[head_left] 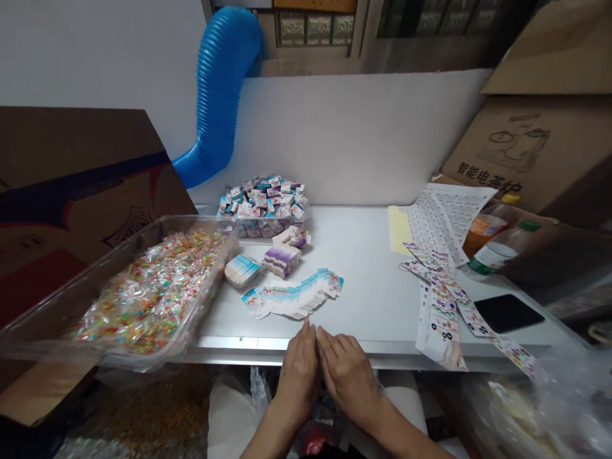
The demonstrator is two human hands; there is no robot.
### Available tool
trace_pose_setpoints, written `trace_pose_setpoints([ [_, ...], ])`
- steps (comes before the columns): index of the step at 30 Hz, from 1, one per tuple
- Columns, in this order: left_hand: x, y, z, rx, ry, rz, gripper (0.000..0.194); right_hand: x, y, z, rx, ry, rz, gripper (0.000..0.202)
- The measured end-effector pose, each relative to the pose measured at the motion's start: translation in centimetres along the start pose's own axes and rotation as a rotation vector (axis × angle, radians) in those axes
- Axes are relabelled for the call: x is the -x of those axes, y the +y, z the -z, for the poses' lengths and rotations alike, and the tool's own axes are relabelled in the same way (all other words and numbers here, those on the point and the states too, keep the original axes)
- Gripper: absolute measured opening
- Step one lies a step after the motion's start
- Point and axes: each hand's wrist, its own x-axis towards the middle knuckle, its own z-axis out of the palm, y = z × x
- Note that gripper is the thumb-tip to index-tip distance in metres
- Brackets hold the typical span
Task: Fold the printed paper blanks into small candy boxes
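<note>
At the table's front edge, my left hand (300, 362) and my right hand (350, 371) come together with fingers closed and fingertips almost meeting. Whatever lies between or under the fingers is hidden. Just beyond the fingertips, a fanned-out row of small printed cards (299, 294) in white and blue spreads over the table. Behind it sit a blue-and-white card stack (243, 270), a purple-and-white card stack (282, 260) and a few loose folded cards (292, 237). A clear tub (268, 228) at the back is heaped with small folded card boxes.
On the left, a large clear plastic tray (155, 363) holds many small packets with colourful contents beside a cardboard box (95, 191). To the right are sticker strips (442, 325), printed sheets (437, 213), two bottles (500, 252) and a black phone (509, 312). A blue hose (217, 95) hangs behind.
</note>
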Motion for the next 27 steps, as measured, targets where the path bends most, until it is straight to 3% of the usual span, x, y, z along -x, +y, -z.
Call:
trace_pose_setpoints([
  [4, 1.5, 0.1, 0.5, 0.021, -0.13, 0.026, 0.058, -1.8, 4.2, -0.6, -0.246, -0.073, -0.115, 0.033],
  [6, 2.5, 0.3, 0.6, 0.025, -0.212, 0.022, 0.059, -3.3, 7.2, -1.3, -0.159, -0.029, -0.244, 0.033],
  [8, 3.4, 0.6, 0.5, -0.002, -0.252, 0.033, 0.059, -4.7, 10.0, -2.2, -0.055, -0.088, -0.293, 0.049],
  [10, 3.8, 0.8, 0.6, -0.02, -0.266, 0.037, 0.068, -5.8, 11.9, -2.9, 0.013, -0.155, -0.281, 0.061],
  [12, 3.7, 0.8, 0.8, -0.007, -0.266, 0.037, 0.074, -6.4, 13.0, -3.2, 0.036, -0.194, -0.237, 0.055],
  [14, 3.3, 0.7, 1.0, 0.02, -0.265, 0.054, 0.063, -6.7, 13.6, -3.2, 0.035, -0.204, -0.191, 0.042],
  [17, 2.7, 0.4, 0.9, 0.051, -0.276, 0.088, 0.045, -6.9, 14.0, -2.5, 0.026, -0.195, -0.142, 0.024],
  [21, 1.6, 0.3, 0.3, 0.072, -0.196, 0.072, 0.04, -6.6, 12.7, -0.7, 0.045, -0.078, -0.148, 0.03],
  [24, -0.3, 0.4, 0.3, 0.057, -0.019, 0.077, 0.053, -5.7, 9.6, 1.3, -0.018, 0.093, -0.195, 0.03],
  [25, -1.1, 0.5, 0.5, 0.046, 0.035, 0.091, 0.062, -5.3, 8.3, 2.0, -0.14, 0.149, -0.227, 0.028],
  [27, -2.5, 0.6, 0.7, 0.045, 0.055, 0.11, 0.076, -4.7, 5.9, 3.0, -0.44, 0.083, -0.314, 0.025],
])
